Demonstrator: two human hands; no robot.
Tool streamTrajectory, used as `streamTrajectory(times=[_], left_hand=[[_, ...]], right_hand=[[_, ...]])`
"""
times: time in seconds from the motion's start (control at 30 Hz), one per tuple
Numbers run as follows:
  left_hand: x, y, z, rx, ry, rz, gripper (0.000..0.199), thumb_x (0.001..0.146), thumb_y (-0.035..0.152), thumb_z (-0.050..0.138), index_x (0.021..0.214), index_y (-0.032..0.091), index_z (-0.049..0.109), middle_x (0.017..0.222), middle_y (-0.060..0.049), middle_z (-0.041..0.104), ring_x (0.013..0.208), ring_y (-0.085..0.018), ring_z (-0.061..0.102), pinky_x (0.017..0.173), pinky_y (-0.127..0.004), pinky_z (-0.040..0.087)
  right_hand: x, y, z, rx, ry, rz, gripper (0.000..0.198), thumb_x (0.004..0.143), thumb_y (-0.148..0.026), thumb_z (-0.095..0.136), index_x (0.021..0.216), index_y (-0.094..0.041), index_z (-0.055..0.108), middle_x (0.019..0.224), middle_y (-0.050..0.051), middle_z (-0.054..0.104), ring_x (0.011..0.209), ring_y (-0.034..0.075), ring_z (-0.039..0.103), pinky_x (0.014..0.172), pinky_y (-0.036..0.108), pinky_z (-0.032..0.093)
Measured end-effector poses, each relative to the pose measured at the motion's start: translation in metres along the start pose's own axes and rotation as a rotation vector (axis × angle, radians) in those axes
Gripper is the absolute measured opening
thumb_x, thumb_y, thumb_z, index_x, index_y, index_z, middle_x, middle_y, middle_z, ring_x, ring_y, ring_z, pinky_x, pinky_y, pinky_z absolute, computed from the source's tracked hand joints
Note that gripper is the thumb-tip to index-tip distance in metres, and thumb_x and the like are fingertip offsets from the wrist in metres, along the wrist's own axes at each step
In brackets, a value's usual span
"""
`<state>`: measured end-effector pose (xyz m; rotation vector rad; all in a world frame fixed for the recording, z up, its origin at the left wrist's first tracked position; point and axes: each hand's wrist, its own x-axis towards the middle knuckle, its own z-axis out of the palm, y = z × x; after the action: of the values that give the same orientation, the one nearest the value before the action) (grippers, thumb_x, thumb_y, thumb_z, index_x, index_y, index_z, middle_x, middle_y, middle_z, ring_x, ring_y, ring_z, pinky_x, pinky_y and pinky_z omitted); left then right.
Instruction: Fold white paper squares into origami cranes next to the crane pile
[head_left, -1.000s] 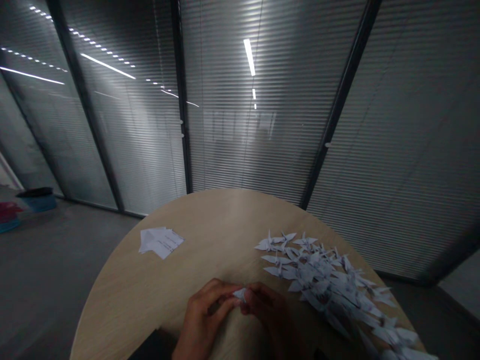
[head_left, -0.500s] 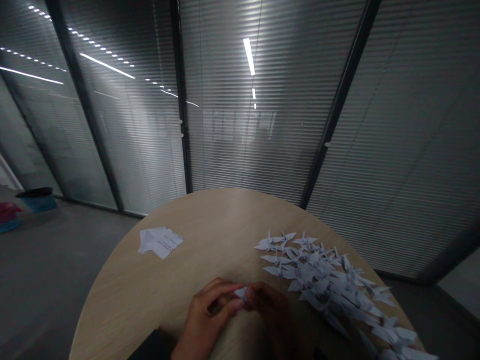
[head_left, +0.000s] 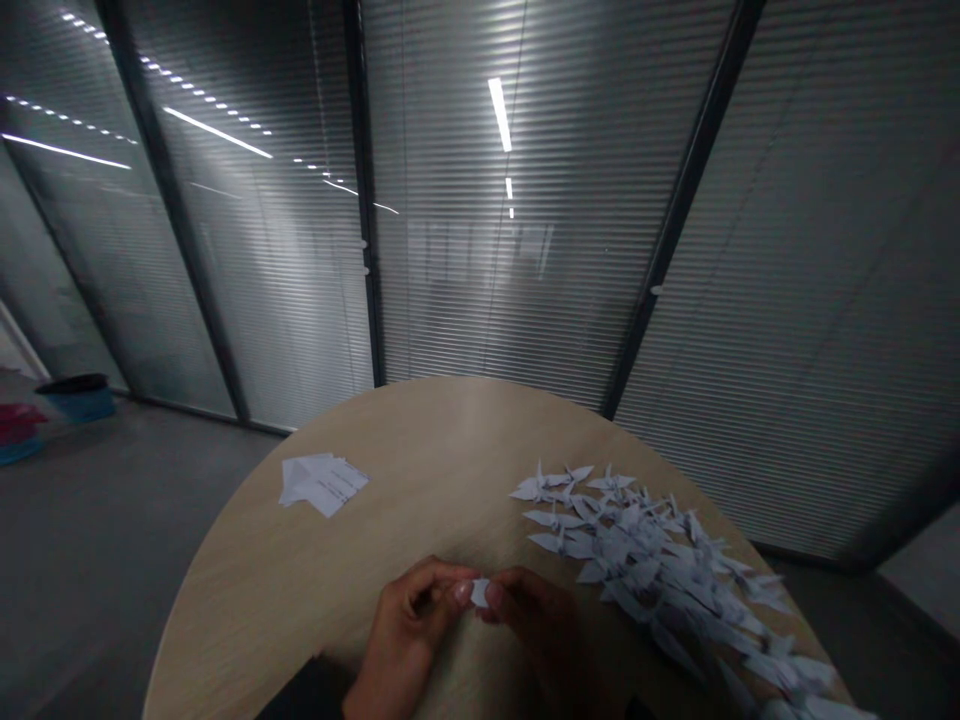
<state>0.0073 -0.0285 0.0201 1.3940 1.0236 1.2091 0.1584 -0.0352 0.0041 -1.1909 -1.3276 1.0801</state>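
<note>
A small folded piece of white paper [head_left: 480, 593] is pinched between my two hands, low in the middle of the head view. My left hand [head_left: 418, 617] grips its left side with thumb and fingertips. On the other side my right hand [head_left: 534, 612], darker in shadow, has its thumb and fingers closed on the same paper. The fingers cover most of it, so its full shape is hidden. To the right of my right hand lies a large heap of white folded paper cranes [head_left: 637, 560].
White paper sheets [head_left: 322, 482], some with printed lines, lie at the left of the round wooden table [head_left: 450, 440]. Beyond it stands a glass partition with blinds [head_left: 510, 300]. A blue bin [head_left: 79, 400] is on the floor at far left.
The thumbs have shifted on the folded paper, and it is turned so a blunter white face shows between them. The heap and the sheets have stayed in place.
</note>
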Motion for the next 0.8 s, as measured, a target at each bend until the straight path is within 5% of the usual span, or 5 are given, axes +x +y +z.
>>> streamTrajectory(times=[0.37, 0.6, 0.8], left_hand=[[0.001, -0.006, -0.002, -0.139, -0.001, -0.070, 0.040, 0.069, 0.045, 0.069, 0.102, 0.022, 0.070, 0.066, 0.000, 0.063, 0.067, -0.016, 0.057, 0.063, -0.024, 0.043], [0.002, -0.006, -0.001, -0.116, -0.018, -0.069, 0.044, 0.072, 0.050, 0.064, 0.103, 0.019, 0.068, 0.069, -0.002, 0.068, 0.067, -0.017, 0.060, 0.069, -0.028, 0.046], [0.006, -0.005, 0.002, -0.164, -0.024, -0.087, 0.039, 0.067, 0.047, 0.069, 0.094, 0.018, 0.068, 0.066, 0.000, 0.067, 0.062, -0.015, 0.061, 0.064, -0.026, 0.048]], right_hand=[[0.003, -0.001, 0.002, 0.051, 0.015, 0.032, 0.039, 0.066, -0.057, 0.063, 0.064, -0.018, 0.064, 0.061, 0.002, 0.065, 0.064, 0.019, 0.061, 0.061, 0.027, 0.047], [0.009, 0.019, 0.006, 0.181, 0.212, -0.006, 0.033, 0.059, -0.046, 0.072, 0.072, -0.021, 0.054, 0.058, -0.003, 0.058, 0.054, 0.016, 0.057, 0.053, 0.026, 0.046], [0.006, 0.021, 0.003, -0.018, 0.207, -0.079, 0.028, 0.071, -0.046, 0.062, 0.065, -0.021, 0.052, 0.061, -0.003, 0.056, 0.060, 0.015, 0.055, 0.057, 0.025, 0.046]])
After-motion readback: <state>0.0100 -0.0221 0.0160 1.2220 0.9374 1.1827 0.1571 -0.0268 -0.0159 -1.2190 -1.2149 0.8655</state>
